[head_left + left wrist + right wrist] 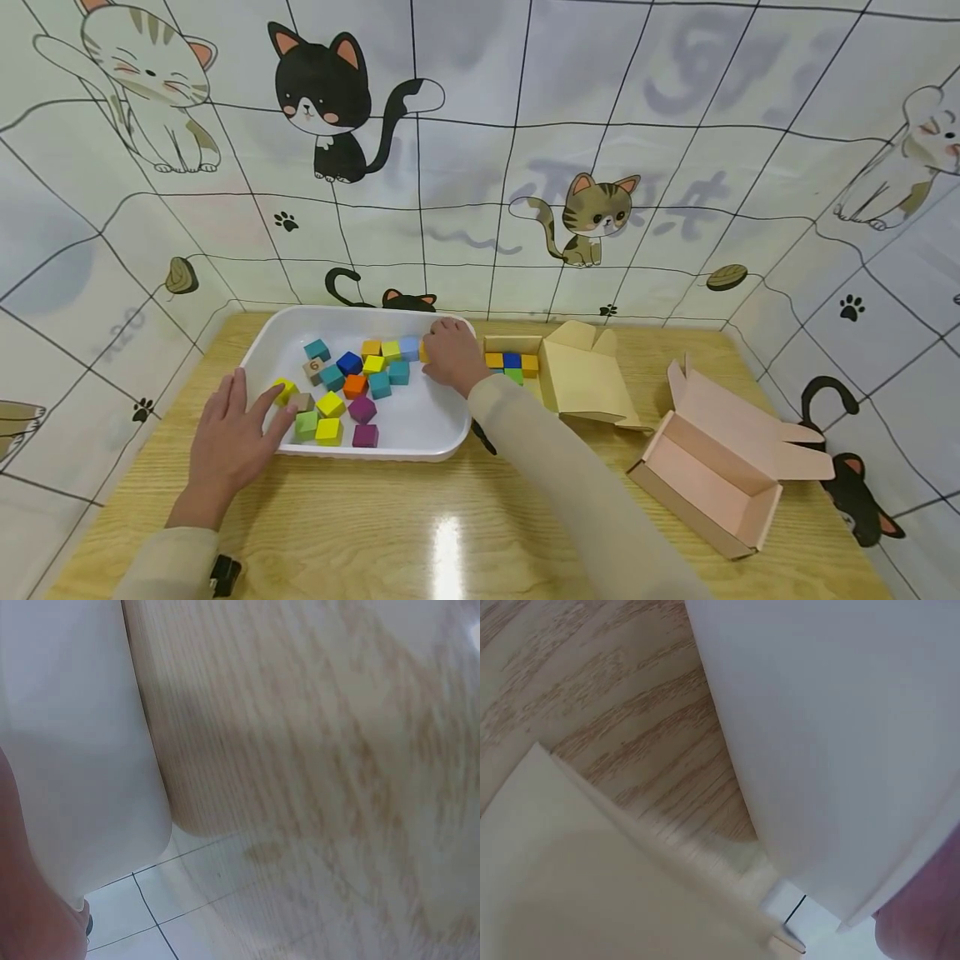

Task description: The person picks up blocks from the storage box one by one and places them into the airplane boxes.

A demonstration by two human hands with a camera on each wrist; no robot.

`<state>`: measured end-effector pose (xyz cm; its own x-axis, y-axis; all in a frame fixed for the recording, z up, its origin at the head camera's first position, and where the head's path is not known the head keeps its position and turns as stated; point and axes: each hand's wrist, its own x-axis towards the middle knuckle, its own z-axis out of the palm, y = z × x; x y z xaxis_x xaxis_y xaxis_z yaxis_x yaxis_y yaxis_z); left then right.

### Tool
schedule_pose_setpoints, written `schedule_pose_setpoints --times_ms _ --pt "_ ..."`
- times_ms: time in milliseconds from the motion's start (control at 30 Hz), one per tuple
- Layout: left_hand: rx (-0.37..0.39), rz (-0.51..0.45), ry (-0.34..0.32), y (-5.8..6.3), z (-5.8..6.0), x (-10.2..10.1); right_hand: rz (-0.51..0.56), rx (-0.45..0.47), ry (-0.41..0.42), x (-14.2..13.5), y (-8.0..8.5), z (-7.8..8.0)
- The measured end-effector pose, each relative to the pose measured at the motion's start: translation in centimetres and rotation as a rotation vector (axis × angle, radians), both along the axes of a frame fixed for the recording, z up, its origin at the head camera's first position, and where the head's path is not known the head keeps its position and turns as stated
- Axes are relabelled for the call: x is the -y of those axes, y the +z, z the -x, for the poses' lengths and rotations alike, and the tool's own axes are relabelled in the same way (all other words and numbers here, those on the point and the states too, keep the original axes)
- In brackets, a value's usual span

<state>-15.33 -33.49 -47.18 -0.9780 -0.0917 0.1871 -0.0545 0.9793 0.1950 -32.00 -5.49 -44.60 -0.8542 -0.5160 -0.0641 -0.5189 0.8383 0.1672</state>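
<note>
A white tray (420,429) holds several coloured wooden blocks. My left hand (234,437) rests at its near left rim with fingers spread, the index fingertip right at a yellow block (285,392). In the tray's far right part, my right hand (453,354) curls its fingers at an orange block (423,352), mostly hidden by the hand. Left of it sit a light blue block (408,347) and a teal block (399,372). Nearer the front lie a purple block (365,436) and a wooden block with a number (313,369). Both wrist views mainly show the tray's outer wall (82,750).
Right of the tray, a yellow cardboard box (588,375) stands with its lid folded open and several blocks inside. Farther right is an open pink cardboard box (705,475). All stand on a wooden table (360,525) against a cat-patterned wall covering (465,167).
</note>
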Motion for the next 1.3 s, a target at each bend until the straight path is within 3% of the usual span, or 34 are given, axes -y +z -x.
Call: schedule_pose_setpoints --times_ms 500,767,1033,1300 --pt "-0.002 0.001 0.008 0.0 0.0 -0.2 0.016 -0.019 0.029 -0.4 -0.3 0.2" --pt "-0.009 0.008 0.012 -0.3 0.0 -0.1 0.097 0.057 0.068 -1.1 -0.2 -0.1" --pt "-0.002 0.004 0.005 0.0 -0.1 -0.1 0.094 0.083 0.070 -1.4 0.0 -0.6" --pt "0.003 0.001 -0.004 0.2 -0.2 -0.3 0.101 0.043 0.128 -2.3 2.3 -1.1"
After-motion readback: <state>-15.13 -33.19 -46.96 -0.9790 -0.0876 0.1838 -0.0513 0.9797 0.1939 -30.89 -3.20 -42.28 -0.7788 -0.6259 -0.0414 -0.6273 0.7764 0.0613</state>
